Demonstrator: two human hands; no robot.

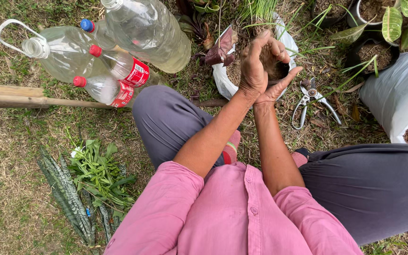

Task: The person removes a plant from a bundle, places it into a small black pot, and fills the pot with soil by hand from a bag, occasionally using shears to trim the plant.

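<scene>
Both hands, left hand [253,71] and right hand [279,82], cup together around a clump of soil [272,63] above the white bag [223,80]; loosen them and crumbs could spill onto the grass [5,179].

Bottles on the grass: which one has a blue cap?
The small clear bottle tucked between the two big jugs; the other two small bottles have red caps.
</scene>
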